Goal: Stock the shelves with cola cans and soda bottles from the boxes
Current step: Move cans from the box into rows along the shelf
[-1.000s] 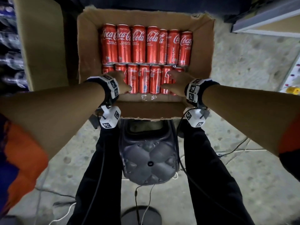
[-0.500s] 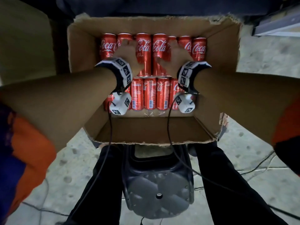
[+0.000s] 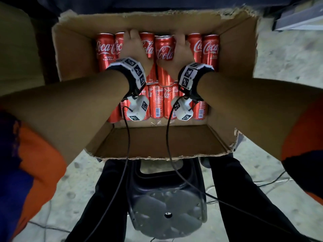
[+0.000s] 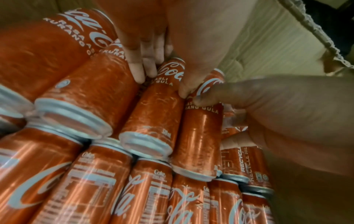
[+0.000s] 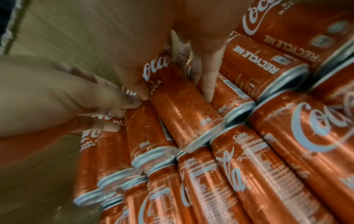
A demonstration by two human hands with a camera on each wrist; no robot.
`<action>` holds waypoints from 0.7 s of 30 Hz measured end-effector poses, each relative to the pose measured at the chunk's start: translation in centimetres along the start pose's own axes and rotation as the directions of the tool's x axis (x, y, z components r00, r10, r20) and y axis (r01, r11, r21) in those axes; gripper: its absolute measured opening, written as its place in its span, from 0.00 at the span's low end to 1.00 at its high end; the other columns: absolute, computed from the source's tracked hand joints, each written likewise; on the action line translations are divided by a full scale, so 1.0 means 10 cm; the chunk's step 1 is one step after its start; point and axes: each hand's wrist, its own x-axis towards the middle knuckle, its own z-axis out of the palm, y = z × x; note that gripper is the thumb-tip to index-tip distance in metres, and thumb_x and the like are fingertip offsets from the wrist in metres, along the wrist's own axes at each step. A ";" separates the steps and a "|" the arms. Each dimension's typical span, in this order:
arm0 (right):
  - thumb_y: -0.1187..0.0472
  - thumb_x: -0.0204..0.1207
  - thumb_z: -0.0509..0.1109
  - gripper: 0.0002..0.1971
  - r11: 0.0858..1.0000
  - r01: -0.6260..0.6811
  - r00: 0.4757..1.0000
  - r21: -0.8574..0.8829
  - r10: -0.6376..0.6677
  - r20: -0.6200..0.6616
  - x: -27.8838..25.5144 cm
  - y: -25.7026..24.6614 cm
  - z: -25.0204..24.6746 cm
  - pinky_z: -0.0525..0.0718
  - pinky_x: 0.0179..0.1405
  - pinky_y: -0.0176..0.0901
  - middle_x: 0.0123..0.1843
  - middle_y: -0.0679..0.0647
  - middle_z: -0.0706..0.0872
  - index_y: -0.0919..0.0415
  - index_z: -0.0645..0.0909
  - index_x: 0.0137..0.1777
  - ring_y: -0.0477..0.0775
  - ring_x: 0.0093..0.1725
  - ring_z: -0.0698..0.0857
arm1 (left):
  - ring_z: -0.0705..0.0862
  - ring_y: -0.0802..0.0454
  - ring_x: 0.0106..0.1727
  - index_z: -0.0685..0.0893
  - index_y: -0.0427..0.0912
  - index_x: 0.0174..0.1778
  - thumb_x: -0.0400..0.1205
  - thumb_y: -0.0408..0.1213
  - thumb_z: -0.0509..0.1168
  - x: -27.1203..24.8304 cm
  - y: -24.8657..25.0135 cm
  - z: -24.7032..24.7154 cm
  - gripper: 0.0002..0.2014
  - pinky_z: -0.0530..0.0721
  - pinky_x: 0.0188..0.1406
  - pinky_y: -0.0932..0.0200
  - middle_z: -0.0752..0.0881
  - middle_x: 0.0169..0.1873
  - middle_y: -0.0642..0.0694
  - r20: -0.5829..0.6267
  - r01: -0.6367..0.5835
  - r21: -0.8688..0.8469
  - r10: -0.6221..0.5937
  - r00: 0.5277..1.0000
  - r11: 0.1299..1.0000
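here, left hand (image 3: 134, 48) and right hand (image 3: 180, 49) each curl fingers round red cola cans (image 3: 164, 55) at twelve o'clock in the cardboard box (image 3: 73, 49).

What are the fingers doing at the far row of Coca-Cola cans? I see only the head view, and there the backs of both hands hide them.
Observer: In the left wrist view, the left hand pinches one Coca-Cola can, with fingers pushed into the gaps on both sides of it.
Operator: And the other hand?
Observer: In the right wrist view, the right hand does the same. One finger is on one side of a second can, and the thumb and a finger are on the other side.
Operator: Are these cans out of the row?
Observer: No. The second can lies skewed against its neighbours, and its end seems to rest over the tops of the near row.
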 end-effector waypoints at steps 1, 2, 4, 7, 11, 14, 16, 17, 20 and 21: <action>0.54 0.66 0.82 0.46 0.998 0.011 1.000 0.055 -0.011 -0.012 -0.04 0.01 0.00 0.79 0.67 0.42 0.69 0.58 0.81 0.62 0.63 0.81 0.53 0.63 0.82 | 0.76 0.43 0.75 0.66 0.38 0.79 0.75 0.34 0.78 -0.01 0.01 0.02 0.38 0.73 0.73 0.58 0.68 0.79 0.39 -0.002 0.011 0.001 -0.011 1.000 1.000; 0.56 0.67 0.82 0.43 0.994 -0.004 1.000 0.107 0.004 -0.001 -0.08 0.02 -0.01 0.80 0.61 0.38 0.65 0.54 0.83 0.61 0.64 0.79 0.49 0.58 0.83 | 0.76 0.43 0.75 0.66 0.38 0.79 0.74 0.33 0.78 -0.01 0.03 0.03 0.38 0.73 0.73 0.58 0.69 0.78 0.39 0.005 0.021 0.003 -0.021 1.000 1.000; 0.58 0.69 0.82 0.40 0.980 -0.050 0.999 0.191 0.046 0.025 -0.12 0.04 -0.04 0.81 0.56 0.36 0.59 0.48 0.84 0.59 0.64 0.77 0.45 0.53 0.84 | 0.76 0.42 0.74 0.68 0.38 0.78 0.74 0.35 0.77 0.00 0.07 0.09 0.37 0.72 0.73 0.57 0.70 0.77 0.39 0.032 0.032 0.024 -0.033 0.999 0.999; 0.57 0.70 0.81 0.40 0.960 -0.103 0.995 0.259 0.096 0.038 -0.16 0.10 -0.12 0.86 0.62 0.49 0.60 0.49 0.84 0.55 0.63 0.78 0.50 0.57 0.87 | 0.76 0.40 0.74 0.69 0.40 0.79 0.73 0.41 0.77 -0.02 0.15 0.18 0.39 0.72 0.77 0.51 0.70 0.77 0.39 0.090 0.040 0.035 -0.043 0.995 0.999; 0.55 0.74 0.78 0.40 0.938 -0.202 0.979 0.281 0.200 0.037 -0.20 0.28 -0.24 0.85 0.64 0.50 0.59 0.45 0.83 0.51 0.61 0.82 0.48 0.56 0.85 | 0.73 0.37 0.77 0.57 0.38 0.83 0.76 0.42 0.77 -0.06 0.20 0.29 0.46 0.71 0.77 0.49 0.66 0.79 0.36 0.143 0.086 -0.055 -0.078 0.987 0.995; 0.50 0.74 0.76 0.42 0.916 -0.260 0.964 0.307 0.264 0.029 -0.26 0.44 -0.34 0.87 0.63 0.54 0.61 0.50 0.86 0.51 0.59 0.85 0.52 0.57 0.88 | 0.72 0.37 0.78 0.53 0.38 0.86 0.79 0.45 0.75 -0.05 0.21 0.36 0.46 0.71 0.77 0.47 0.67 0.79 0.36 0.127 0.127 -0.098 -0.114 0.985 0.987; 0.50 0.77 0.74 0.40 0.908 -0.292 0.955 0.301 0.292 0.045 -0.34 0.50 -0.42 0.87 0.63 0.51 0.61 0.49 0.86 0.52 0.59 0.85 0.51 0.57 0.88 | 0.71 0.37 0.79 0.55 0.37 0.85 0.80 0.46 0.74 -0.06 0.20 0.37 0.44 0.71 0.77 0.46 0.68 0.79 0.36 0.131 0.136 -0.116 -0.121 0.984 0.984; 0.51 0.78 0.73 0.38 0.900 -0.301 0.953 0.317 0.298 0.057 -0.39 0.53 -0.47 0.87 0.63 0.51 0.60 0.48 0.86 0.52 0.60 0.84 0.50 0.56 0.87 | 0.70 0.38 0.79 0.55 0.37 0.85 0.80 0.47 0.73 -0.08 0.18 0.37 0.44 0.70 0.78 0.47 0.67 0.80 0.36 0.143 0.127 -0.128 -0.109 0.984 0.984; 0.54 0.80 0.72 0.33 0.870 -0.321 0.946 0.374 0.313 0.083 -0.60 0.55 -0.62 0.87 0.59 0.51 0.56 0.46 0.86 0.52 0.63 0.82 0.49 0.54 0.88 | 0.73 0.39 0.78 0.58 0.38 0.85 0.79 0.49 0.74 -0.25 0.12 0.34 0.44 0.72 0.78 0.50 0.71 0.78 0.37 0.151 0.104 -0.210 -0.073 0.986 0.972; 0.55 0.81 0.71 0.31 0.862 -0.329 0.943 0.386 0.317 0.097 -0.67 0.54 -0.65 0.87 0.57 0.49 0.55 0.46 0.86 0.53 0.64 0.81 0.48 0.52 0.87 | 0.77 0.40 0.75 0.60 0.39 0.84 0.78 0.49 0.74 -0.33 0.09 0.31 0.43 0.75 0.75 0.49 0.75 0.75 0.39 0.146 0.102 -0.245 -0.067 0.987 0.964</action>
